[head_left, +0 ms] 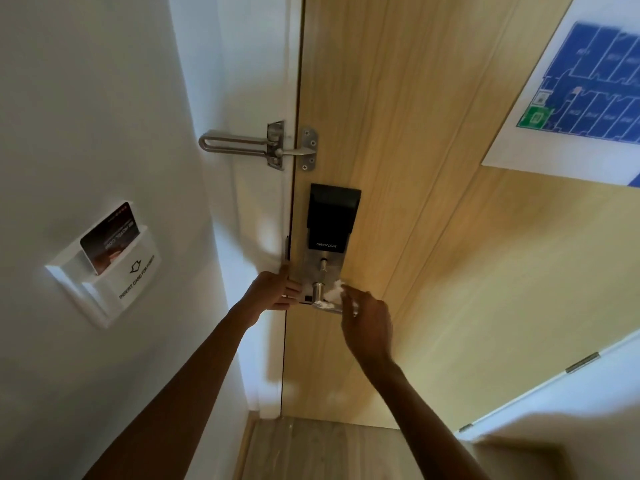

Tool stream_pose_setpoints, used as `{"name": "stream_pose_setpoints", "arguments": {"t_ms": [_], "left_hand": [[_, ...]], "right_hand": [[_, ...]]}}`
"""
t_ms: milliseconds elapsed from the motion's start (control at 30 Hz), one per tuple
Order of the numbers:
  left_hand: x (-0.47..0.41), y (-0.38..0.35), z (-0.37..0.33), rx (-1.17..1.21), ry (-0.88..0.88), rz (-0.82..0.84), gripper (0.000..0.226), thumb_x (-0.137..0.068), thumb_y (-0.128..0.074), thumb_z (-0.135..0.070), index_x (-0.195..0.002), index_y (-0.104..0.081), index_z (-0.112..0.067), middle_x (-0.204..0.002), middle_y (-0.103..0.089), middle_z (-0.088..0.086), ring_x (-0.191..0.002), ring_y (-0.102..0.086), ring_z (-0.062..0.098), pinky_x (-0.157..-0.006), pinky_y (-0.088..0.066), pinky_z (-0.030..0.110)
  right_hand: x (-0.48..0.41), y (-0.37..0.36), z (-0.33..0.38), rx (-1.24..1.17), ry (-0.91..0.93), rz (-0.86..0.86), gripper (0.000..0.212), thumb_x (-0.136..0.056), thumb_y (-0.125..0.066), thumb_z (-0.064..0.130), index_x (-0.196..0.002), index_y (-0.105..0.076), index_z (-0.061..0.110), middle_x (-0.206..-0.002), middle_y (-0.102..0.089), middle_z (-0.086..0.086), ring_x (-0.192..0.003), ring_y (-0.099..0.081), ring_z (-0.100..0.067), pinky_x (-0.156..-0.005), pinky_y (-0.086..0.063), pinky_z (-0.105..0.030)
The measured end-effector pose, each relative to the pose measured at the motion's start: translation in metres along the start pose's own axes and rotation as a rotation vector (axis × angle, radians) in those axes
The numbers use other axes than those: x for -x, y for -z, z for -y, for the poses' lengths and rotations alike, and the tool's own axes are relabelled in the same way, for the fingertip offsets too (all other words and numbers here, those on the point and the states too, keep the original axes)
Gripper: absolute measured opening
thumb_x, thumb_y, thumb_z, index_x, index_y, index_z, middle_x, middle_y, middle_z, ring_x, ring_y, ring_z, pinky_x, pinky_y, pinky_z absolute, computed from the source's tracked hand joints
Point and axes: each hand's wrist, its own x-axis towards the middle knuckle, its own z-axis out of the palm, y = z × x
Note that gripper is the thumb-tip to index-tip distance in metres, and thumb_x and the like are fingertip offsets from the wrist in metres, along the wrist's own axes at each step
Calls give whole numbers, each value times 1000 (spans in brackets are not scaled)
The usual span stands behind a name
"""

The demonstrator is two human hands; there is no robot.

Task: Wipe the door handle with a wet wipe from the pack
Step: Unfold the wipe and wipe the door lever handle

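The wooden door [398, 168] fills the middle and right of the view, with the white wall [86, 116] to its left. The door handle [320, 299], a silver lever, sits low on the metal lock plate [318, 268], just below centre of the picture. Above it, at 12 o'clock from the lever, is the black lock housing [332, 216] marked "SMART LOCK".

The right hand [369, 320] comes in from 5 o'clock and holds a crumpled white wet wipe [336, 292] against the lever; the fingers are curled narrowly around the wipe, which touches the handle on its right side. The far end of the lever is hidden behind this hand.

The left hand [277, 289] reaches in from 7 o'clock and rests at the door's edge, at 9 o'clock from the handle, fingers loosely spread and touching the left edge of the lock plate, holding nothing that can be seen.

At 12 o'clock above the lock, a metal swing latch [256, 145] bridges frame and door. At 9 o'clock on the wall is a white card holder [114, 282] with a key card [109, 237] standing in it. A blue floor plan [588, 88] hangs at 2 o'clock. The wipe pack is not in view.
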Motion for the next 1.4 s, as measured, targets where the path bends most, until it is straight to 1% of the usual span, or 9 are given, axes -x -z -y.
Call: {"name": "stream_pose_setpoints", "arguments": {"t_ms": [133, 300, 533, 700, 833, 967, 1100, 1267, 1400], "left_hand": [[4, 9, 0, 10, -38, 4, 60, -94, -36, -59, -104, -70, -11, -104, -74, 8, -92, -72, 20, -72, -58, 27], [3, 7, -7, 28, -50, 128, 60, -99, -29, -49, -127, -59, -5, -125, -64, 7, -112, -63, 20, -84, -52, 23], [-8, 10, 1, 51, -58, 197, 62, -97, -23, -55, -124, -58, -13, -139, -56, 8, -131, -51, 23, -106, -39, 33], [-11, 6, 8, 11, -127, 205, 51, -102, -27, -42, -132, -51, -10, -131, -59, 2, -130, -52, 22, -98, -42, 25], [-5, 0, 14, 91, -203, 112, 38, -97, -35, -49, -101, -66, -27, -102, -70, -12, -108, -63, 12, -85, -51, 20], [-4, -1, 21, 121, -227, 130, 56, -95, -38, -51, -129, -57, -11, -133, -61, 7, -125, -56, 21, -106, -44, 36], [-5, 0, 21, 131, -222, 151, 63, -92, -38, -55, -133, -53, -9, -139, -56, 9, -130, -52, 23, -105, -42, 34], [-4, -1, 20, 152, -198, 165, 84, -77, -42, -66, -136, -49, -7, -142, -52, 11, -133, -48, 25, -106, -40, 34], [-7, -3, 24, 221, -193, 138, 70, -86, -43, -58, -132, -53, -6, -137, -57, 8, -132, -50, 24, -99, -44, 28]], "right_hand": [[14, -18, 4, 20, 99, 112, 27, -100, -48, 34, -116, -66, 22, -123, -69, 3, -113, -61, -7, -104, -47, -45], [2, -21, 8, 59, 37, -15, 30, -99, -47, 39, -112, -68, 22, -103, -76, 2, -87, -68, -7, -93, -55, -43], [9, -45, 24, 140, 15, -7, 20, -87, -68, 29, -105, -72, 20, -93, -77, -2, -81, -69, -14, -88, -55, -40], [9, -34, 14, 229, 133, 15, 20, -86, -70, 29, -105, -71, 23, -86, -77, 2, -73, -68, -9, -80, -56, -34], [6, -15, -6, 230, 182, 62, 21, -85, -68, 33, -105, -72, 25, -88, -78, 5, -69, -69, -5, -69, -51, -20], [-7, 13, -33, 102, 19, 195, 26, -81, -74, 35, -107, -73, 29, -103, -75, 11, -87, -71, -2, -77, -55, -24], [-20, 46, -55, -50, -75, 256, 18, -78, -79, 27, -94, -78, 34, -87, -77, 13, -71, -69, 1, -64, -49, -15], [-23, 51, -66, -200, -354, 23, 11, -82, -74, 23, -79, -79, 32, -80, -77, 11, -73, -70, -2, -65, -54, -18], [-26, 28, -28, -122, -176, -115, 11, -87, -69, 27, -91, -78, 23, -91, -76, 12, -79, -66, 8, -70, -45, -2]]}}
